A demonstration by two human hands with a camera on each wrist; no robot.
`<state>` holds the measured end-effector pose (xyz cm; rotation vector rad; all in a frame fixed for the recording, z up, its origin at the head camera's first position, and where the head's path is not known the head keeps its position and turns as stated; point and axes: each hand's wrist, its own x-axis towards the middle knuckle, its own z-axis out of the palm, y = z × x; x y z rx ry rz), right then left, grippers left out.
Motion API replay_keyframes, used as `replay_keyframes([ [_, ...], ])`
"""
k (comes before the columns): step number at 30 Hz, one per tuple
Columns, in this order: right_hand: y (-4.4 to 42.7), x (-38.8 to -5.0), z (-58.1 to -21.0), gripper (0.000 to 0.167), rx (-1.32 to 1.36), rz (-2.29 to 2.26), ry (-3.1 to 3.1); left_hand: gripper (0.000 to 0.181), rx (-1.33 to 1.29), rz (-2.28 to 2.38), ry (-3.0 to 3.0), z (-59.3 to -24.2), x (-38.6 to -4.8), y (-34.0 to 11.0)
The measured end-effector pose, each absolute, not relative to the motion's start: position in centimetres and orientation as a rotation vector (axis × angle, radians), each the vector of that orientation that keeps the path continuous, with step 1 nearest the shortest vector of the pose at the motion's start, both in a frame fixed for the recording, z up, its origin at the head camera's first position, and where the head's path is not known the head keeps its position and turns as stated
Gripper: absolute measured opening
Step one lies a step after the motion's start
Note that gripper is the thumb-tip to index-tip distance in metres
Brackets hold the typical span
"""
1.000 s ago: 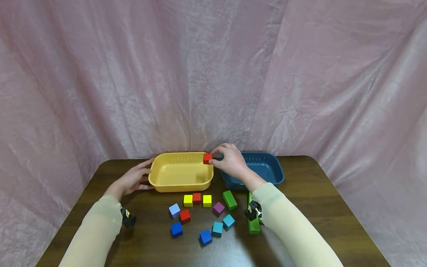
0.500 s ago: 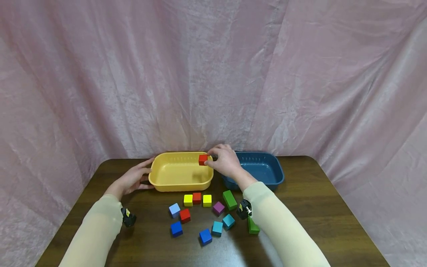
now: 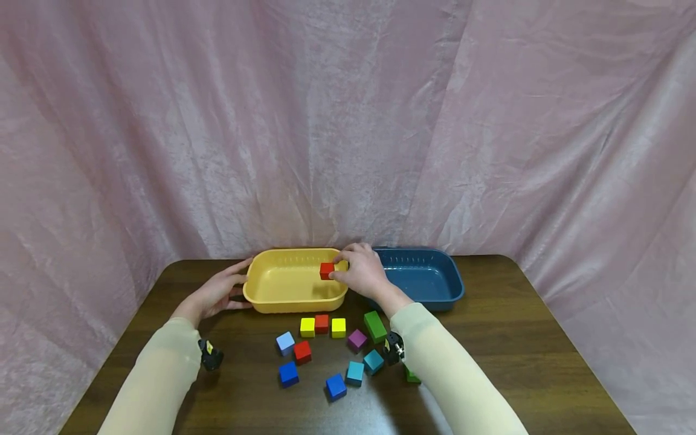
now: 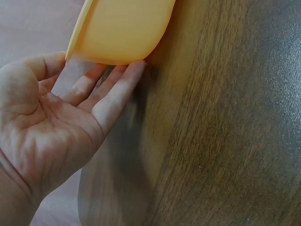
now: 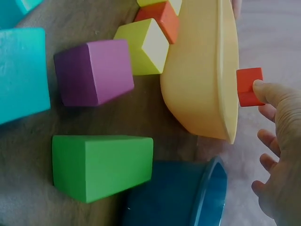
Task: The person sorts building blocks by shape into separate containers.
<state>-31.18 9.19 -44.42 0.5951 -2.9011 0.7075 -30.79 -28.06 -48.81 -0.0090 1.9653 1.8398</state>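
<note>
Pinching a red cube between thumb and fingers of the right hand, above the yellow tray — with the left hand spread loosely, touching the tray's left end.

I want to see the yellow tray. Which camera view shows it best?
The head view: there the yellow tray appears nearly whole, inside included. The left wrist view shows only one end, touched by the left hand; the right wrist view shows mainly its outer side.
</note>
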Motion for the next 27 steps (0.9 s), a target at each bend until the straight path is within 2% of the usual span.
replay_keyframes([
  [2,9.0,-31.2,-44.6,0.038,0.622,0.691,-2.911,0.066,-0.010,1.840,1.963,-48.9,-30.8,-28.1],
  [8,9.0,-30.9,-44.6,0.067,0.672,0.655,-2.925,0.066,-0.015,1.844,1.955,-49.0,-30.8,-28.2],
  [10,9.2,-30.8,-44.2,0.071,0.666,0.674,-2.913,0.066,-0.015,1.842,1.960,-49.0,-30.8,-28.2],
  [27,12.0,-28.3,-41.8,0.063,0.788,0.794,-2.750,0.065,-0.016,1.831,1.984,-48.8,-30.7,-28.0],
])
